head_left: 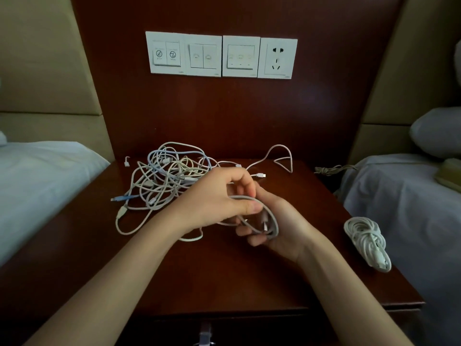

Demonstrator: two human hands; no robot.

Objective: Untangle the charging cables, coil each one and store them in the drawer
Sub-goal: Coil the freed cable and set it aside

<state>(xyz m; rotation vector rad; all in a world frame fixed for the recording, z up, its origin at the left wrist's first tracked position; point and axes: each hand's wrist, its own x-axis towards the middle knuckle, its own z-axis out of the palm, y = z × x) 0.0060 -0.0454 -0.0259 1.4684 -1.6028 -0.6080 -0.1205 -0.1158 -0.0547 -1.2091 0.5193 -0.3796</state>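
Grey-white smooth cable (272, 217) loops in the right hand (283, 229), fingers (257, 242) curled round it; left hand (219, 196) pinches one strand above glossy table (224, 275)

A row of white switches (203, 54) is sitting on the dark wood wall (224, 116), with a plug socket (277, 58) at its right end. A bed with a white sheet (37, 176) is lying on the left. Another bed (399, 196) is lying on the right, with a pillow (436, 131) resting on it. A thin brown cord (329, 168) is lying beside that bed.

The leftmost wall switch (166, 53) carries two round symbols; its small lettering is unreadable.
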